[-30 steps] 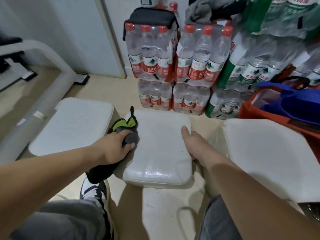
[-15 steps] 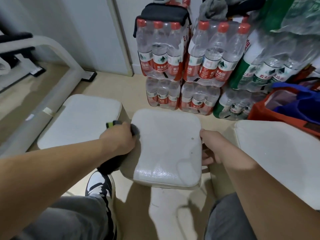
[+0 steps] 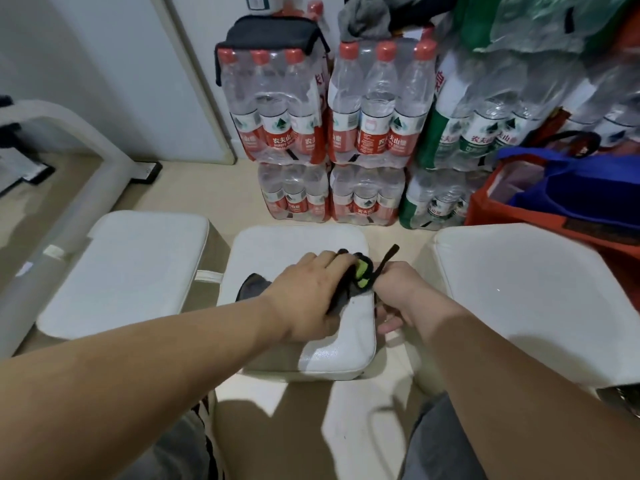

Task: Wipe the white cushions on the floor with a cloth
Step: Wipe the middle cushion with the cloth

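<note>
Three white cushions lie on the floor: a left cushion (image 3: 131, 265), a middle cushion (image 3: 298, 244) and a larger right cushion (image 3: 540, 299). My left hand (image 3: 304, 299) presses a dark cloth with green patches (image 3: 360, 275) onto the middle cushion near its right side. A dark corner of the cloth sticks out to the left of my wrist. My right hand (image 3: 398, 292) grips the middle cushion's right edge, fingers curled under it, right beside the cloth's black loop.
Shrink-wrapped packs of water bottles (image 3: 325, 133) are stacked against the wall behind the cushions. A red and blue bag (image 3: 561, 192) stands at the right. A white curved frame (image 3: 79, 174) runs along the left. My knees and a shoe are at the bottom.
My left hand has swept the cloth from the middle cushion's left edge across to its right side. My right hand stays on the right edge.
</note>
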Demonstrator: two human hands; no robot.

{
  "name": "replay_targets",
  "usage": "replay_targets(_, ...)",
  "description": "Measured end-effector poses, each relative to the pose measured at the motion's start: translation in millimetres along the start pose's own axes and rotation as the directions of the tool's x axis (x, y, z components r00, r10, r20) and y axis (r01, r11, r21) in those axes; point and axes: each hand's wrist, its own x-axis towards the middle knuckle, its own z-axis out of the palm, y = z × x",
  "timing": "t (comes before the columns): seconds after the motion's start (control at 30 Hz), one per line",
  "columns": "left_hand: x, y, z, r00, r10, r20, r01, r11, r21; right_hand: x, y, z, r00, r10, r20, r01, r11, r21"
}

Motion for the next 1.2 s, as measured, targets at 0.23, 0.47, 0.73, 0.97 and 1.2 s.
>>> replay_targets(0.23,-5,17,19,0.999,0.032,-0.042,-0.032,0.999,-0.02,-8,3,-4,0.999,-0.033,0.025,0.033,0.999,0.004)
replay_targets(0.47,13,10,23,0.98,-0.034,-0.198,0.063,0.988,0.142,-3,4,-1,0.995,-0.101,0.01,0.099,0.992,0.079)
replay_targets(0.73,-1,8,24,0.982,0.035,-0.187,-0.05,0.996,-0.073,3,7,-1,0.997,-0.07,0.007,0.07,0.997,0.035)
replay_targets(0.97,11,-22,15,0.955,-0.168,-0.243,0.161,0.986,-0.05,9,12,3,0.994,-0.111,-0.012,0.111,0.992,0.06)
replay_targets(1.2,-29,-35,12,0.895,-0.387,-0.222,0.347,0.917,-0.196,5,8,-2,0.994,-0.113,0.007,0.113,0.994,0.007)
